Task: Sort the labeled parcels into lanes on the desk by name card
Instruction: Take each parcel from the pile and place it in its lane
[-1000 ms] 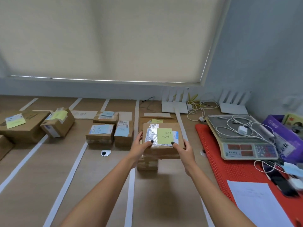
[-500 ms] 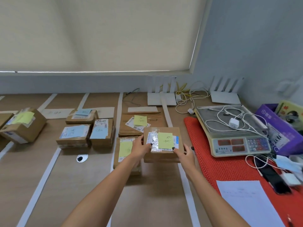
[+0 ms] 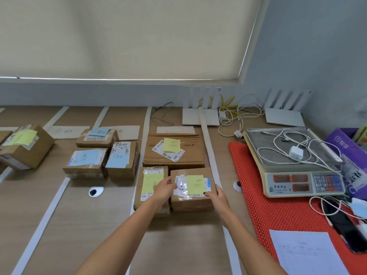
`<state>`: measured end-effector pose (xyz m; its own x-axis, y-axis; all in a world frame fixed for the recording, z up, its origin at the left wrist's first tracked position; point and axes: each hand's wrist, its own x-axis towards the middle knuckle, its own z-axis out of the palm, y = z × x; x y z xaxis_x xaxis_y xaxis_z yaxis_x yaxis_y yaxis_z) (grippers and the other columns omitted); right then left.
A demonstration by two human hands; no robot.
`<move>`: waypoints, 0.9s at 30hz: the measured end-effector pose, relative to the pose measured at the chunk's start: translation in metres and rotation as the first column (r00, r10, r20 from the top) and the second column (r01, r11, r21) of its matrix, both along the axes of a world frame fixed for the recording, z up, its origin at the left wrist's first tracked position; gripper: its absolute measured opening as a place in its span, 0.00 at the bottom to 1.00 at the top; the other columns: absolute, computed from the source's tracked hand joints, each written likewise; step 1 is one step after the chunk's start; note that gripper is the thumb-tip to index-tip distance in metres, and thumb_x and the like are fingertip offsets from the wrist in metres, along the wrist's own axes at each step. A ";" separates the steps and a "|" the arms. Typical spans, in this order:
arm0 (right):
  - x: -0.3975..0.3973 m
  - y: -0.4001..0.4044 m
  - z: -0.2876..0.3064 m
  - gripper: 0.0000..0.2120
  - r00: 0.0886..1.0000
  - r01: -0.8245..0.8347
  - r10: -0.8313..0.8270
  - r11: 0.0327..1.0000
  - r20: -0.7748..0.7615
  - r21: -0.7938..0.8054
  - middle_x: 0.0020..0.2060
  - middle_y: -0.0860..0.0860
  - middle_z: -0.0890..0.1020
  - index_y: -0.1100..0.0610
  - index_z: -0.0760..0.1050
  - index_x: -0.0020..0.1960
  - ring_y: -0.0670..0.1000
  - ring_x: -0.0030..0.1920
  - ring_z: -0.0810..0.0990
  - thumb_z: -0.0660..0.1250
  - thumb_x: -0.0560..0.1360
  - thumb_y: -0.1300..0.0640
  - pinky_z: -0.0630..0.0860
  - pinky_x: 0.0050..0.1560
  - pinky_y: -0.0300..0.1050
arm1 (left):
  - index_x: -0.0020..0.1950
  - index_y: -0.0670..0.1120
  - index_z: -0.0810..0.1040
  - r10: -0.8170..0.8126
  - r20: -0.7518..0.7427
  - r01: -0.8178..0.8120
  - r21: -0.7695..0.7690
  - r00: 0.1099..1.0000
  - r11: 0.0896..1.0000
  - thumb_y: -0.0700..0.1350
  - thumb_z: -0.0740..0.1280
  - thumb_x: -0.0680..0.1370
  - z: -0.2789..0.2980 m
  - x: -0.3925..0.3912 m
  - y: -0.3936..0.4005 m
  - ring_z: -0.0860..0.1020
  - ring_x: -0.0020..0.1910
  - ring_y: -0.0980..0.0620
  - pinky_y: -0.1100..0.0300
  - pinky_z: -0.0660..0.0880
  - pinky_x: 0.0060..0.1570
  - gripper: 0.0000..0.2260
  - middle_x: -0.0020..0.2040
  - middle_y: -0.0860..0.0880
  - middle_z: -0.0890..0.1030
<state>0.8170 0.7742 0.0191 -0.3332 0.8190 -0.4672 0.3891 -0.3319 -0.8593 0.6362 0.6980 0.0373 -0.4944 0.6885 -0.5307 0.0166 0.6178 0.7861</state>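
Head view shows both hands setting down a yellow-note parcel (image 3: 191, 188) in the rightmost lane; left hand (image 3: 163, 188) and right hand (image 3: 215, 195) grip its sides; it touches its left neighbour (image 3: 151, 187); next, I think, let go.

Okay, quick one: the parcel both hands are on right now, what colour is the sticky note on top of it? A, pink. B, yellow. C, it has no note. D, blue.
B: the parcel held between the left hand and the right hand carries a yellow sticky note over its white shipping label.
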 end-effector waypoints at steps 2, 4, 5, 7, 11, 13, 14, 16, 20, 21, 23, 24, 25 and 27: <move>-0.001 0.000 0.001 0.25 1.000 -0.004 0.004 1.000 0.025 -0.002 0.64 0.51 0.74 0.55 0.62 0.72 0.48 0.57 0.72 0.63 0.76 0.60 0.68 0.58 0.43 | 0.74 0.46 0.62 -0.012 0.001 0.012 0.005 1.000 1.000 0.42 0.59 0.79 0.000 0.001 -0.001 0.59 0.73 0.43 0.46 0.58 0.71 0.23 0.70 0.45 0.69; -0.002 -0.001 0.003 0.28 0.999 -0.011 0.010 1.000 0.038 0.011 0.64 0.52 0.74 0.54 0.59 0.74 0.47 0.55 0.70 0.63 0.76 0.60 0.66 0.55 0.41 | 0.75 0.47 0.61 -0.012 0.005 0.012 0.013 1.000 1.000 0.42 0.59 0.79 0.001 0.001 -0.003 0.58 0.73 0.42 0.46 0.57 0.72 0.24 0.71 0.45 0.68; -0.002 -0.002 0.004 0.28 0.999 -0.016 0.015 1.000 0.045 0.021 0.64 0.52 0.74 0.54 0.59 0.74 0.47 0.55 0.70 0.64 0.76 0.60 0.66 0.55 0.41 | 0.75 0.47 0.60 -0.014 0.013 0.013 0.014 1.000 1.000 0.42 0.59 0.79 0.002 0.001 -0.003 0.56 0.74 0.42 0.46 0.57 0.72 0.24 0.71 0.45 0.67; -0.001 -0.005 0.006 0.28 0.998 -0.023 0.021 0.999 0.059 0.033 0.64 0.52 0.75 0.54 0.59 0.73 0.48 0.56 0.71 0.65 0.75 0.60 0.67 0.56 0.41 | 0.76 0.47 0.59 -0.035 0.036 0.035 0.010 0.999 0.999 0.42 0.60 0.79 0.005 0.003 -0.006 0.54 0.75 0.43 0.45 0.55 0.73 0.25 0.73 0.45 0.64; 0.001 -0.012 0.006 0.29 0.997 0.001 -0.005 0.998 0.075 0.055 0.62 0.51 0.76 0.55 0.61 0.72 0.48 0.56 0.73 0.66 0.74 0.60 0.70 0.52 0.39 | 0.76 0.47 0.57 -0.110 0.061 0.109 0.018 0.992 0.994 0.43 0.60 0.79 0.013 0.011 -0.010 0.55 0.75 0.44 0.47 0.56 0.73 0.26 0.75 0.45 0.60; 0.000 -0.016 0.005 0.28 0.997 0.008 -0.012 0.998 0.079 0.056 0.58 0.50 0.77 0.55 0.61 0.71 0.47 0.53 0.73 0.67 0.74 0.60 0.70 0.43 0.34 | 0.76 0.48 0.58 -0.133 0.052 0.131 0.026 0.990 0.991 0.42 0.61 0.78 0.013 0.014 -0.009 0.62 0.72 0.44 0.48 0.60 0.72 0.26 0.75 0.44 0.61; 0.000 -0.017 0.003 0.28 0.997 0.015 -0.020 0.998 0.080 0.054 0.57 0.50 0.77 0.55 0.61 0.71 0.46 0.52 0.73 0.67 0.74 0.60 0.69 0.40 0.32 | 0.76 0.48 0.58 -0.139 0.036 0.138 0.017 0.990 0.990 0.42 0.61 0.78 0.013 0.015 -0.009 0.64 0.71 0.43 0.48 0.61 0.71 0.27 0.74 0.43 0.62; -0.002 -0.020 0.000 0.28 0.996 0.040 -0.045 0.997 0.083 0.064 0.58 0.51 0.77 0.55 0.61 0.71 0.46 0.52 0.73 0.67 0.75 0.60 0.69 0.39 0.31 | 0.76 0.49 0.58 -0.158 0.012 0.158 0.004 0.987 0.987 0.41 0.61 0.78 0.012 0.017 -0.010 0.69 0.66 0.44 0.51 0.65 0.68 0.28 0.72 0.43 0.64; -0.005 -0.021 -0.004 0.28 0.994 0.057 -0.064 0.995 0.085 0.083 0.57 0.50 0.77 0.55 0.62 0.71 0.45 0.51 0.73 0.67 0.74 0.61 0.70 0.42 0.33 | 0.76 0.48 0.58 -0.171 0.035 0.170 0.050 0.985 0.984 0.40 0.60 0.78 0.012 0.015 -0.009 0.71 0.60 0.49 0.58 0.68 0.59 0.26 0.69 0.47 0.69; -0.005 -0.020 -0.004 0.28 0.994 0.060 -0.067 0.995 0.086 0.084 0.58 0.51 0.77 0.55 0.62 0.71 0.46 0.51 0.73 0.67 0.74 0.61 0.70 0.44 0.34 | 0.76 0.48 0.57 -0.158 0.033 0.156 0.053 0.987 0.986 0.40 0.60 0.78 0.011 0.014 -0.007 0.70 0.63 0.49 0.57 0.68 0.60 0.26 0.71 0.47 0.68; -0.006 -0.018 -0.004 0.29 0.993 0.062 -0.070 0.994 0.094 0.084 0.60 0.52 0.77 0.55 0.61 0.72 0.47 0.52 0.74 0.67 0.74 0.61 0.70 0.48 0.37 | 0.76 0.48 0.57 -0.132 0.030 0.130 0.058 0.991 0.990 0.40 0.60 0.78 0.009 0.014 -0.006 0.69 0.64 0.49 0.57 0.67 0.60 0.27 0.72 0.47 0.67; -0.006 -0.017 -0.003 0.29 0.993 0.061 -0.069 0.994 0.093 0.085 0.60 0.52 0.77 0.56 0.61 0.72 0.47 0.52 0.74 0.67 0.74 0.61 0.70 0.49 0.37 | 0.76 0.48 0.57 -0.124 0.032 0.122 0.065 0.992 0.990 0.40 0.60 0.78 0.008 0.014 -0.005 0.70 0.64 0.49 0.59 0.67 0.58 0.27 0.72 0.48 0.67; -0.006 -0.016 -0.001 0.30 0.993 0.057 -0.065 0.994 0.094 0.092 0.60 0.52 0.77 0.56 0.61 0.72 0.47 0.52 0.74 0.67 0.74 0.61 0.71 0.49 0.37 | 0.75 0.47 0.58 -0.116 0.033 0.113 0.077 0.993 0.991 0.39 0.60 0.78 0.007 0.014 -0.004 0.70 0.62 0.50 0.60 0.66 0.56 0.26 0.71 0.48 0.68; -0.006 -0.015 0.003 0.31 0.991 0.045 -0.061 0.991 0.122 0.127 0.62 0.53 0.76 0.57 0.60 0.73 0.47 0.55 0.74 0.68 0.73 0.61 0.72 0.49 0.36 | 0.74 0.46 0.60 -0.082 0.037 0.078 0.104 0.996 0.992 0.39 0.60 0.79 0.008 0.015 -0.002 0.70 0.60 0.51 0.60 0.66 0.55 0.24 0.71 0.47 0.68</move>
<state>0.8114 0.7591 0.0222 -0.2333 0.8878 -0.3967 0.4807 -0.2493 -0.8407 0.6509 0.6961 0.0457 -0.4149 0.7764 -0.4745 0.0287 0.5324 0.8460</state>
